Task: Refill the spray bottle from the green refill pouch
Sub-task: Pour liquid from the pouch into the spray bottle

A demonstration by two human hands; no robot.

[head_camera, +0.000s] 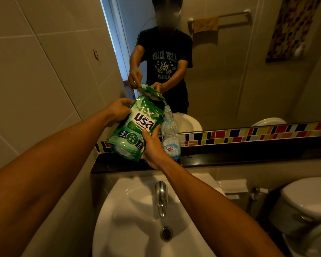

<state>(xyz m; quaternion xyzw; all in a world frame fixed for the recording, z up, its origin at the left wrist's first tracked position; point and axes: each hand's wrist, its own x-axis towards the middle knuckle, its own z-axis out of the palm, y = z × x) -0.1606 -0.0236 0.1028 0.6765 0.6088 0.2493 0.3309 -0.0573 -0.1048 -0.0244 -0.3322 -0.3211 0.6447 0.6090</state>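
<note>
Two hands support the green refill pouch [137, 127], which is inverted and tilted so its spout corner points down toward the open neck of the spray bottle [170, 134]. The left hand [117, 112] clamps the pouch's upper edge, apparently to set the tilt; the right hand [153, 148] grips the lower right side, probably to steer the spout and control the flow. A thin stream appears to run from spout to neck. The bottle stands upright on the dark ledge [248, 158] against the mirror [230, 71], behind the sink [133, 210], presumably so spills fall there. Its liquid level cannot be judged, nor is the sprayer head visible.
</note>
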